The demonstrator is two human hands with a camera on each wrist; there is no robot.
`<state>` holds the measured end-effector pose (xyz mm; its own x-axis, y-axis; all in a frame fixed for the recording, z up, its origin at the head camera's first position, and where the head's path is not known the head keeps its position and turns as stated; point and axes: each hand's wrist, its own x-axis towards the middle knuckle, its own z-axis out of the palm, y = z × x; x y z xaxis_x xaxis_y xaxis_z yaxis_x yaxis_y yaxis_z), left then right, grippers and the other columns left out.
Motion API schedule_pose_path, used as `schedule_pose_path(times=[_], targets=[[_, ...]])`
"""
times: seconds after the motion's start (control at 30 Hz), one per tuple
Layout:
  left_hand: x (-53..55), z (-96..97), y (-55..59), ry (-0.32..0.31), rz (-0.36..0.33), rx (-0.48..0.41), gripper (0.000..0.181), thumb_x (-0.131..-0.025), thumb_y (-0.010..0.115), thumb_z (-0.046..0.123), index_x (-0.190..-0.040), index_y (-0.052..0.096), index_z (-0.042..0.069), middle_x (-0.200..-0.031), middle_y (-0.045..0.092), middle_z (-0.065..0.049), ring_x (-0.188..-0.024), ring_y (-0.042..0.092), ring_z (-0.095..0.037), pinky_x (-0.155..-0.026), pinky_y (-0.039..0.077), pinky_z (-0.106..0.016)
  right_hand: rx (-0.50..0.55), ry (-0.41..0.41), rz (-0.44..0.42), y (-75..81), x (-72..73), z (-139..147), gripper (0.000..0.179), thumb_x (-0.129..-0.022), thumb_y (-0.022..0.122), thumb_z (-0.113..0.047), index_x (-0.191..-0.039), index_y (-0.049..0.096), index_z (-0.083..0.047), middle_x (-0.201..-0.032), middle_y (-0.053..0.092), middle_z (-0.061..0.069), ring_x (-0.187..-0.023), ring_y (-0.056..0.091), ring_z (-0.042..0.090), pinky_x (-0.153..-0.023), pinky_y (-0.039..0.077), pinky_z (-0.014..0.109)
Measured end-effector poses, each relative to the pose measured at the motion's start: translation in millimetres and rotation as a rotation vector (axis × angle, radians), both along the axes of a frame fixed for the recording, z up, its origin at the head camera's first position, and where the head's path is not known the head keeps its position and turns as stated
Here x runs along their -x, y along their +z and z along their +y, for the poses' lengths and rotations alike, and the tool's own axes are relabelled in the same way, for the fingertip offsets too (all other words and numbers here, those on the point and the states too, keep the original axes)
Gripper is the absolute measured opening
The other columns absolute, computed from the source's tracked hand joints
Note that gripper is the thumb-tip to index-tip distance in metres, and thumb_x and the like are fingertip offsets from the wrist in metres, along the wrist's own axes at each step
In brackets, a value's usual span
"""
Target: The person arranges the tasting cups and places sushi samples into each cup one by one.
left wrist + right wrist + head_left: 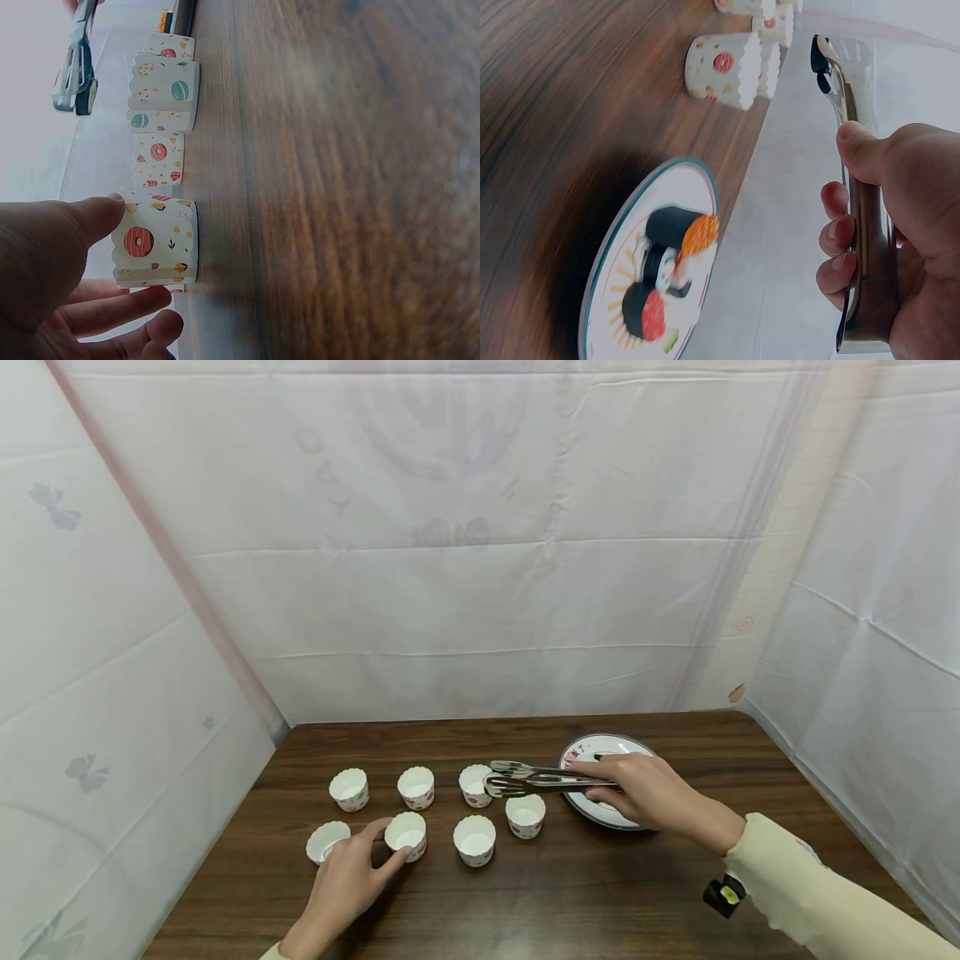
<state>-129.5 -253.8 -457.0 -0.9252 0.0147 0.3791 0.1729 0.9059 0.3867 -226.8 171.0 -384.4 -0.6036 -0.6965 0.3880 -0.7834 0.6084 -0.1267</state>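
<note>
My left hand [347, 875] pinches a white paper baking cup [406, 832] at the front of the table. In the left wrist view the thumb is on that cup's scalloped rim, with fingers against its other side. Its wall [154, 240] bears doughnut and leaf prints. My right hand [643, 789] grips metal tongs [551, 781], their tips above and in front of the back-row cup [472, 787]. Whether the dark patch at the tips is something held, I cannot tell. Under the right hand lies a round plate [592, 745]; sushi shapes [676, 229] show on it, printed or solid unclear.
More upright paper cups stand in two loose rows, among them a back-left cup [349, 788], a front-left cup [326, 841] partly behind the left hand, and a cup [525, 817] beside the plate. White sheeting [487, 610] rises behind the wooden table [570, 902].
</note>
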Motion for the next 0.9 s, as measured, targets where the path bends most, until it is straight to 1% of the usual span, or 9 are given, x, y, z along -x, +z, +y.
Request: schedule_pose_path(times=[0.07, 0.13, 0.17, 0.23, 0.3, 0.4, 0.53, 0.73, 0.9], targets=[[0.3, 0.5, -0.2, 0.002, 0.005, 0.001, 0.045, -0.085, 0.086, 0.031, -0.120, 0.073, 0.005, -0.099, 0.077, -0.012, -0.080, 0.074, -0.030, -0.065, 0.058, -0.046, 0.003, 0.016, 0.010, -0.2, 1.1, -7.9, 0.043, -0.094, 0.076, -0.027, -0.136, 0.068, -0.023, -0.090, 0.069, -0.009, -0.070, 0.056, 0.003, -0.057, 0.047, 0.027], [0.6, 1.5, -0.2, 0.004, 0.016, 0.004, 0.045, -0.084, 0.086, 0.030, -0.119, 0.073, 0.005, -0.099, 0.077, -0.012, -0.080, 0.074, -0.030, -0.065, 0.058, -0.046, 0.007, 0.035, 0.016, 0.0, 1.8, -15.6, 0.039, -0.095, 0.075, -0.027, -0.133, 0.070, -0.021, -0.103, 0.074, -0.005, -0.083, 0.066, 0.008, -0.063, 0.053, 0.032], [0.6, 1.8, -0.3, 0.002, 0.026, 0.006, 0.045, -0.084, 0.087, 0.030, -0.118, 0.073, 0.005, -0.098, 0.077, -0.012, -0.079, 0.074, -0.030, -0.064, 0.058, -0.046, 0.006, 0.043, 0.015, 0.3, 2.0, -19.4, 0.038, -0.095, 0.075, -0.027, -0.133, 0.070, -0.021, -0.108, 0.075, -0.004, -0.089, 0.070, 0.010, -0.066, 0.056, 0.035], [1.1, 2.7, -0.4, 0.001, 0.041, 0.010, 0.044, -0.083, 0.087, 0.030, -0.117, 0.073, 0.005, -0.097, 0.077, -0.012, -0.079, 0.074, -0.030, -0.064, 0.058, -0.046, 0.004, 0.057, 0.014, 1.2, 2.4, -27.6, 0.037, -0.096, 0.074, -0.027, -0.133, 0.070, -0.022, -0.111, 0.075, -0.003, -0.094, 0.071, 0.013, -0.069, 0.057, 0.036], [1.3, 3.4, -0.5, -0.003, 0.054, 0.013, 0.044, -0.082, 0.088, 0.029, -0.117, 0.073, 0.005, -0.096, 0.077, -0.012, -0.078, 0.074, -0.029, -0.063, 0.057, -0.046, 0.004, 0.069, 0.017, 2.4, 2.9, -35.8, 0.038, -0.096, 0.074, -0.027, -0.133, 0.070, -0.022, -0.107, 0.075, -0.004, -0.089, 0.070, 0.012, -0.067, 0.056, 0.035], [2.1, 4.3, -1.2, -0.004, 0.058, 0.011, 0.044, -0.082, 0.088, 0.029, -0.116, 0.073, 0.006, -0.096, 0.077, -0.011, -0.078, 0.074, -0.029, -0.064, 0.057, -0.046, -0.004, 0.084, 0.001, 4.2, 3.5, -48.5, 0.038, -0.096, 0.075, -0.028, -0.134, 0.070, -0.023, -0.091, 0.069, -0.008, -0.072, 0.061, 0.007, -0.055, 0.047, 0.028], [2.7, 5.3, -1.3, -0.002, 0.045, 0.003, 0.044, -0.082, 0.088, 0.030, -0.117, 0.073, 0.007, -0.097, 0.077, -0.010, -0.080, 0.074, -0.029, -0.065, 0.058, -0.046, -0.023, 0.111, -0.023, 4.9, 4.5, -64.9, 0.038, -0.097, 0.073, -0.029, -0.134, 0.069, -0.022, -0.085, 0.064, -0.010, -0.065, 0.052, 0.003, -0.053, 0.041, 0.024], [2.6, 7.1, 1.0, -0.005, 0.032, -0.009, 0.045, -0.084, 0.087, 0.033, -0.118, 0.073, 0.008, -0.100, 0.077, -0.011, -0.081, 0.074, -0.030, -0.065, 0.057, -0.047, -0.047, 0.140, 0.013, 1.8, 5.8, -84.9, 0.035, -0.097, 0.073, -0.030, -0.132, 0.071, -0.024, -0.088, 0.068, -0.009, -0.067, 0.057, 0.004, -0.055, 0.045, 0.026], [3.0, 8.7, 0.5, -0.001, 0.036, -0.006, 0.045, -0.083, 0.087, 0.032, -0.118, 0.073, 0.008, -0.098, 0.077, -0.010, -0.079, 0.073, -0.029, -0.065, 0.057, -0.047, -0.054, 0.151, -0.012, -1.2, 5.2, -96.3, 0.036, -0.097, 0.073, -0.032, -0.133, 0.070, -0.026, -0.091, 0.069, -0.010, -0.072, 0.059, 0.005, -0.054, 0.045, 0.025]])
